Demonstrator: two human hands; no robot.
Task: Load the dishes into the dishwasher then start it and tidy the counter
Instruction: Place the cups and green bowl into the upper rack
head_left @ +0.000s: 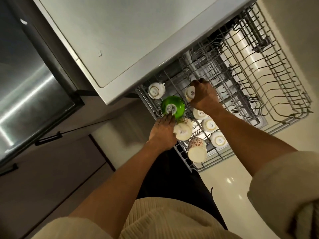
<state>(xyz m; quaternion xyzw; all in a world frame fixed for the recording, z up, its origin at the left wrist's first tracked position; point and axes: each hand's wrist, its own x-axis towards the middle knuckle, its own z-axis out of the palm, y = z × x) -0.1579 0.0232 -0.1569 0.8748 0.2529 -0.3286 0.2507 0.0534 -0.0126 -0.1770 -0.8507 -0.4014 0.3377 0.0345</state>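
**Inspector:** Head view. Which step is in hand?

**Assistant:** Loading, by my judgement. The wire upper rack [269, 94] is drawn out beneath the desk [120, 31]. The right hand [202, 96] grasps a white cup [189, 94], upturned, at the rack's 10 o'clock. The left hand [164, 131] lies released, fingers touching the glossy green bowl [173, 106], with a cream patterned cup [183, 131] beside its thumb.

**Inspector:** Next move?

**Assistant:** Likely seating that cup between tines. Glazed, rounded ware; it may slip. The rack's 3 o'clock side holds nothing.
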